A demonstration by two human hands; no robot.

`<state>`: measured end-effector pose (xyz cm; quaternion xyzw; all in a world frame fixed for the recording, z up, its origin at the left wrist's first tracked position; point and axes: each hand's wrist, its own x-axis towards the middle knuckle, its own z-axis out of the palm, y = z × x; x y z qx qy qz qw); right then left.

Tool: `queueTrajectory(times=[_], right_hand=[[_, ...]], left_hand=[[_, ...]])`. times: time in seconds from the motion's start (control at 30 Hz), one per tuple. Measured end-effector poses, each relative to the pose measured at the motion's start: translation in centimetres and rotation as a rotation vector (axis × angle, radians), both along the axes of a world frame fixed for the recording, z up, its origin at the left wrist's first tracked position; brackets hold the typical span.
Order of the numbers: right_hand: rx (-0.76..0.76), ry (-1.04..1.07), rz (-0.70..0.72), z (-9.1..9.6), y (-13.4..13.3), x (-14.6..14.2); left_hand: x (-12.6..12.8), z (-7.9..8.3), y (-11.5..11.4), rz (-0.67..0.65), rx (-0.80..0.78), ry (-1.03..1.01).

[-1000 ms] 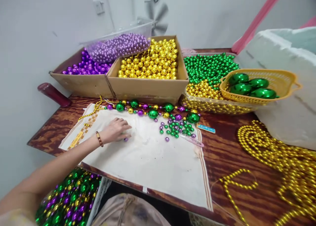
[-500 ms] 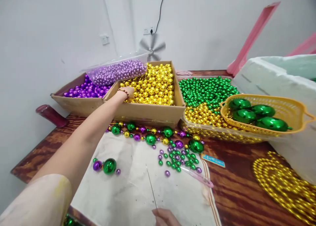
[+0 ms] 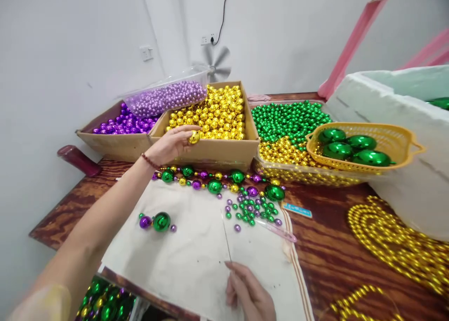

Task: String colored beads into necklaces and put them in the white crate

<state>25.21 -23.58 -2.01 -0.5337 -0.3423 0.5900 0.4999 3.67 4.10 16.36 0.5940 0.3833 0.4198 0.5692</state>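
A shiny gold bead is pinched in the fingers of my left hand, just in front of the cardboard box of gold beads. My right hand grips a long thin needle that points up and away over the white cloth. To the left on the cloth lie a purple bead, a large green bead and small beads beside them. A pile of small green and lilac beads sits right of the needle. Behind it stretches a multicoloured bead strand.
Purple beads fill a box at the left, with a lilac bead tray resting above. A bin of green and gold beads supports a yellow basket. A foam box, gold bead strands and a fan are around.
My left hand has come out of the gold bead box toward me, now with a gold bead. My right hand has moved further into view with the needle.
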Motion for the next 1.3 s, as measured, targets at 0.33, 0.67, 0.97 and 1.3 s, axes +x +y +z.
queueTrajectory(times=[0.33,0.67,0.97,1.3], right_hand=[[0.212,-0.059,-0.059,1.8,-0.8,-1.6],[0.260,-0.034,-0.150,1.2,-0.5,-2.7],[0.219,-0.131,-0.176,-0.3,-2.4,-1.5],[0.377,-0.399,-0.021,-1.3,-4.7,-1.5]], left_hand=[[3.4,-10.6,-16.2,0.037,0.154,-0.033],[5.3,-13.2,-20.1,0.036,0.377,0.071],[5.0,-14.2,-20.0,0.165,0.418,0.040],[5.2,-13.1,-19.0,0.255,-0.009,-0.326]])
